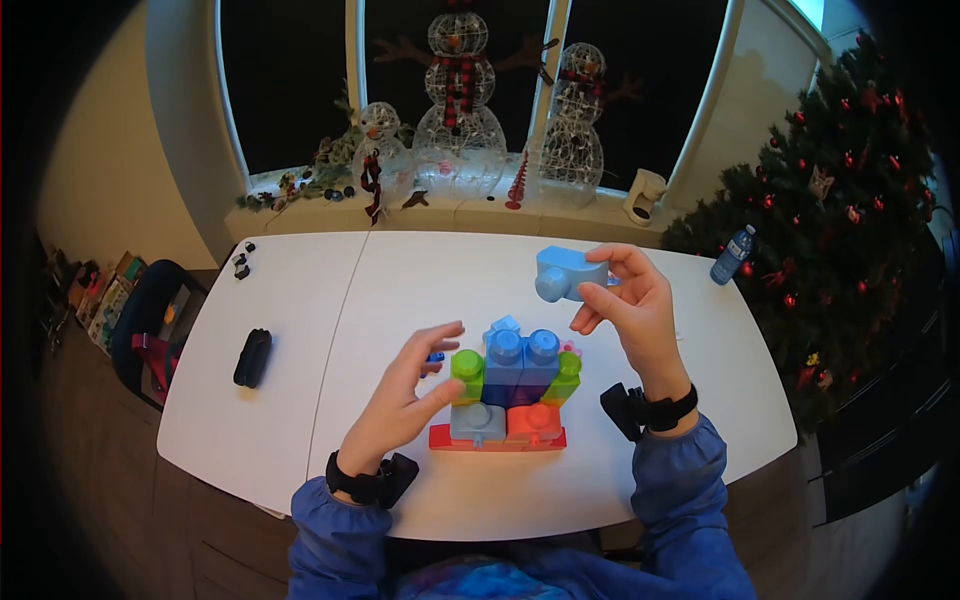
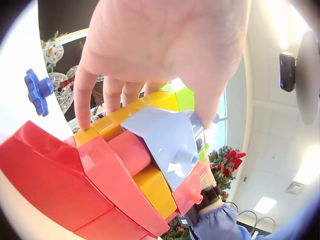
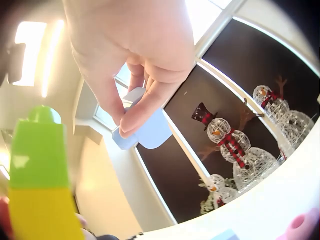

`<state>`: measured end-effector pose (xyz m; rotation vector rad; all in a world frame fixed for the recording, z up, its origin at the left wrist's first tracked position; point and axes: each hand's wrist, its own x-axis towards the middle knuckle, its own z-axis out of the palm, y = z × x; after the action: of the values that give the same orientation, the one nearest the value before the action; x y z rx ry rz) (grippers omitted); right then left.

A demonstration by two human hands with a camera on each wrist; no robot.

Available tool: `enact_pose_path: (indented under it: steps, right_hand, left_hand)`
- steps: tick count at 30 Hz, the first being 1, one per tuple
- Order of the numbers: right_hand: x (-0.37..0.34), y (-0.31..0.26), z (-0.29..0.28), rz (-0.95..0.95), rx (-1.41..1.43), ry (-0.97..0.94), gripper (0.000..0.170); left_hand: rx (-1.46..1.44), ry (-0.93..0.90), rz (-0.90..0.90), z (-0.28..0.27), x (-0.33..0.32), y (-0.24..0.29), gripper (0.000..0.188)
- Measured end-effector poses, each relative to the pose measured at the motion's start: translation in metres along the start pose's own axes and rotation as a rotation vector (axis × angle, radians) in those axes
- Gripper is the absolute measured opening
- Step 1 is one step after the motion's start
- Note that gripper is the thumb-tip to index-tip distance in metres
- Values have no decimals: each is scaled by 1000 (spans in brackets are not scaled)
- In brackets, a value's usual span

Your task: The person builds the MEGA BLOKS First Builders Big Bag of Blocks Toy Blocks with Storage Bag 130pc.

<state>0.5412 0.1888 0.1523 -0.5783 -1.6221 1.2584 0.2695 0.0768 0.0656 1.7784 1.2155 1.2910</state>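
High over the right part of the table, my right hand [image 1: 637,305] pinches a light blue toy building block [image 1: 568,272] with a round stud, thumb against fingers. The right wrist view shows the same block [image 3: 150,131] between the fingertips. My left hand [image 1: 405,375] is beside the left of a block structure, its fingers extended and thumb near a green block [image 1: 467,365]. That structure has a red base [image 1: 470,446], a grey-blue block [image 1: 478,422], an orange-red block [image 1: 534,422] and tall blue blocks [image 1: 505,348]. In the left wrist view, yellow blocks [image 2: 135,111] appear under the left fingers.
A dark case [image 1: 253,358] and small black items [image 1: 241,264] lie on the white table [image 1: 270,440]. A water bottle [image 1: 733,255] stands at its right edge. A blue flower-shaped piece [image 2: 38,92] and a pink piece [image 3: 302,225] are near the structure. A Christmas tree [image 1: 830,200] stands right.
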Motion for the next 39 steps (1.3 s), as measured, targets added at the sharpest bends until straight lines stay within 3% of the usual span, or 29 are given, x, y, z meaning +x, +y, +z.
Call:
enact_pose_path:
  steps: [2,5,8,10,16,19,25,39]
  right_hand:
    - [-4,-11,3,63,130,-57,37]
    - [-4,-20,16,176,310,-182,38]
    - [-5,-26,25,226,342,-238,40]
    - [-8,-32,28,172,246,-221,43]
    - [-14,-14,22,-246,-434,-183,46]
    - [-18,-11,22,-337,-504,-185,47]
    - [-28,5,24,-254,-462,-161,48]
    - [-33,27,27,-323,-421,-98,50]
  left_hand:
    - [60,133,160,-11,21,29,65]
    - [207,175,453,-12,51,66,53]
    - [201,89,513,-13,66,69,52]
    - [159,101,471,-10,67,73,52]
    - [175,41,464,-11,61,75,49]
    - [190,24,459,-7,58,75,47]
    - [207,14,426,-3,51,69,46]
    - [182,11,384,5,48,61,45]
